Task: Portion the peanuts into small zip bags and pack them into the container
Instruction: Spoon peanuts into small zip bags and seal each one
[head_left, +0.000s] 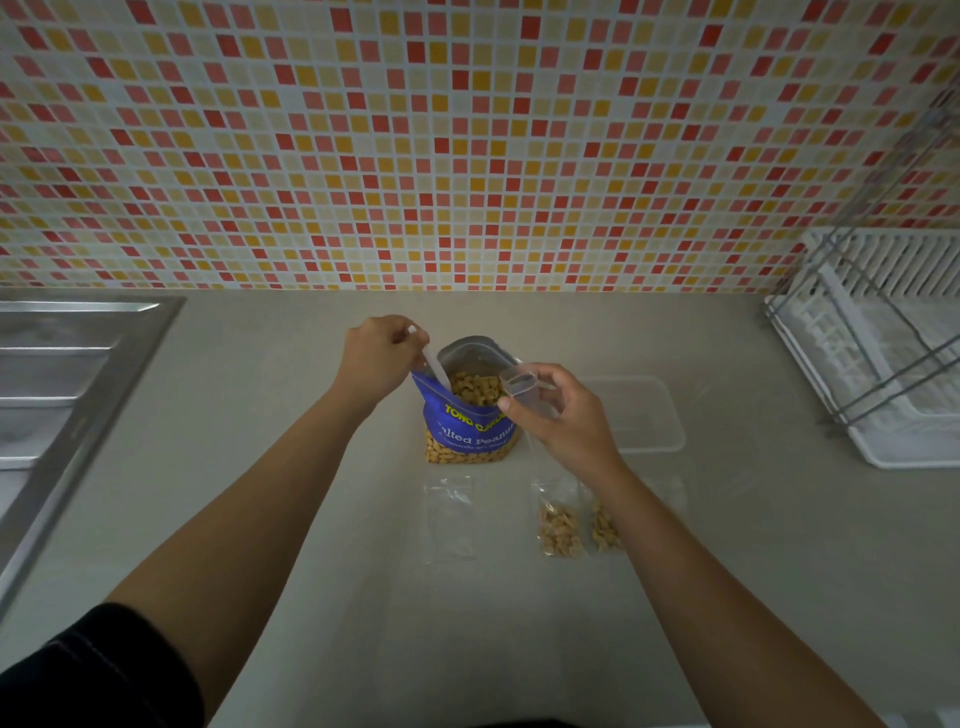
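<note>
A blue salted-peanut bag (470, 431) stands open on the counter, peanuts showing inside. My left hand (379, 353) grips a white spoon (434, 366) whose bowl dips into the bag's mouth. My right hand (558, 410) pinches a small clear zip bag (519, 384) by its open top, right beside the peanut bag. Two small zip bags with peanuts (558, 527) (605, 530) lie on the counter near my right forearm. An empty zip bag (449, 514) lies flat in front of the peanut bag. A clear plastic container (649, 415) sits to the right, behind my right hand.
A steel sink drainboard (67, 374) borders the counter on the left. A white dish rack with a wire frame (878, 364) stands at the right. The tiled wall (467, 145) rises behind the grey counter (363, 597).
</note>
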